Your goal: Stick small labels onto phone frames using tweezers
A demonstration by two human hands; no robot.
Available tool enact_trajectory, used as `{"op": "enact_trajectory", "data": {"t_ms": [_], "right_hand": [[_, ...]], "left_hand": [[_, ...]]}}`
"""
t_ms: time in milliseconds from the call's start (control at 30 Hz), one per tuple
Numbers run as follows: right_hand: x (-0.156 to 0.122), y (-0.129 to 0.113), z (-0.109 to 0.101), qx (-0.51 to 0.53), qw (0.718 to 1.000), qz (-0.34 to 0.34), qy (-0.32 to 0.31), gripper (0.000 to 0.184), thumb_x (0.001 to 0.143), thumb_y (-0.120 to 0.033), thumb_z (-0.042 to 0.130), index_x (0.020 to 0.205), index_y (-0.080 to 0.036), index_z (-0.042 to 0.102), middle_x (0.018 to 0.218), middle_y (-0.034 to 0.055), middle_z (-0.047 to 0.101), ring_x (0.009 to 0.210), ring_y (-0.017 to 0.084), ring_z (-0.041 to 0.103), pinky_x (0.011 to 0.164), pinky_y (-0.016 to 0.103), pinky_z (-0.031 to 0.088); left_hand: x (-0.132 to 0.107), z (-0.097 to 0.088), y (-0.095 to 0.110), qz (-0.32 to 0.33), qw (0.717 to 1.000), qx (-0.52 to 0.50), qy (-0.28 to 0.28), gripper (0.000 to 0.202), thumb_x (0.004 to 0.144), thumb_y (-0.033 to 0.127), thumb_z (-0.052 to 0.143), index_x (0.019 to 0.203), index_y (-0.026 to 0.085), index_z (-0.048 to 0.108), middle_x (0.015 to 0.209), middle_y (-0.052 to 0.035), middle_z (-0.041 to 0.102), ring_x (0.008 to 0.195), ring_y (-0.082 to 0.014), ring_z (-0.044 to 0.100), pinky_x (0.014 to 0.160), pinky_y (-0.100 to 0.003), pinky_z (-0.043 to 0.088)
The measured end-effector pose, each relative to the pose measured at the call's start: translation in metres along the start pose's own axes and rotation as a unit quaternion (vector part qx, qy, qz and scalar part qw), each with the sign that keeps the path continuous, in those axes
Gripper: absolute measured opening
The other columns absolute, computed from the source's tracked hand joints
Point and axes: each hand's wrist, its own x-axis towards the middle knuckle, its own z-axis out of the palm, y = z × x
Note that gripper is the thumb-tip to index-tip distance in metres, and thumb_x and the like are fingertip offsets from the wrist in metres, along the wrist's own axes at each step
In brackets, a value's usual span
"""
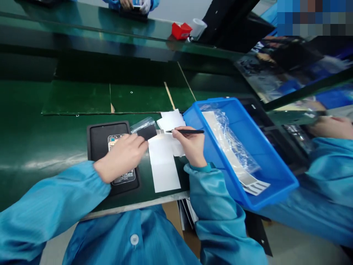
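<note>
Your right hand (193, 145) is clamped on a slim black tool (193, 131), its long axis nearly level from side to side, fine tip pointing left towards your other hand, blunt end out to the right. Your left hand (124, 154) reaches with bent fingers beside a dark rectangular piece (146, 132); whether they grip anything I cannot tell. Under that hand lies an opened phone (125, 179), long axis running away from you, and between your hands lie white sheets (164, 167)
</note>
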Motion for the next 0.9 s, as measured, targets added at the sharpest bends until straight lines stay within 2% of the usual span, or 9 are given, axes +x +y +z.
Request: {"op": "enact_trajectory", "data": {"t_ms": [133, 233, 367, 533, 900], "right_hand": [[0.006, 0.02, 0.0, -0.021, 0.999, -0.012, -0.028, 0.026, 0.072, -0.039, 0.084, 0.083, -0.017, 0.075, 0.086, 0.0071, 0.076, 0.081, 0.022, 0.071, 0.079, 0.037, 0.058], [0.006, 0.03, -0.001, -0.031, 0.998, -0.009, -0.057, 0.03, 0.072, -0.043, 0.082, 0.084, -0.016, 0.075, 0.087, 0.0077, 0.076, 0.081, 0.023, 0.071, 0.08, 0.037, 0.059], [0.004, 0.036, -0.003, -0.029, 0.996, -0.018, -0.077, 0.03, 0.074, -0.044, 0.08, 0.085, -0.017, 0.075, 0.09, 0.0069, 0.076, 0.086, 0.022, 0.071, 0.085, 0.037, 0.058], [0.002, 0.038, -0.003, -0.025, 0.997, -0.019, -0.077, 0.032, 0.074, -0.046, 0.08, 0.086, -0.017, 0.075, 0.091, 0.0072, 0.076, 0.085, 0.023, 0.071, 0.084, 0.038, 0.059], [0.002, 0.039, -0.003, -0.017, 0.997, -0.032, -0.074, 0.025, 0.076, -0.04, 0.08, 0.084, -0.018, 0.076, 0.089, 0.0061, 0.077, 0.084, 0.022, 0.072, 0.083, 0.037, 0.059]], "left_hand": [[0.058, 0.03, 0.019, -0.01, 0.999, -0.022, -0.022, 0.022, 0.096, 0.01, 0.045, 0.101, 0.01, 0.066, 0.103, -0.0126, 0.065, 0.094, -0.0265, 0.058, 0.076, -0.039, 0.043], [0.076, 0.05, 0.022, -0.046, 0.998, -0.014, -0.04, 0.025, 0.095, 0.006, 0.042, 0.105, 0.006, 0.065, 0.101, -0.0149, 0.064, 0.094, -0.0268, 0.058, 0.076, -0.038, 0.042], [0.077, 0.059, 0.018, -0.053, 0.998, -0.002, -0.041, 0.026, 0.095, 0.006, 0.041, 0.104, 0.006, 0.066, 0.1, -0.0152, 0.063, 0.095, -0.0266, 0.057, 0.076, -0.038, 0.041], [0.077, 0.061, 0.016, -0.045, 0.998, 0.005, -0.034, 0.029, 0.096, 0.009, 0.039, 0.111, 0.007, 0.064, 0.099, -0.0146, 0.063, 0.093, -0.0257, 0.056, 0.075, -0.039, 0.039], [0.08, 0.062, 0.016, -0.031, 0.998, 0.029, -0.037, 0.029, 0.096, 0.009, 0.039, 0.11, 0.007, 0.065, 0.098, -0.0138, 0.063, 0.091, -0.0261, 0.056, 0.073, -0.038, 0.036]]}}
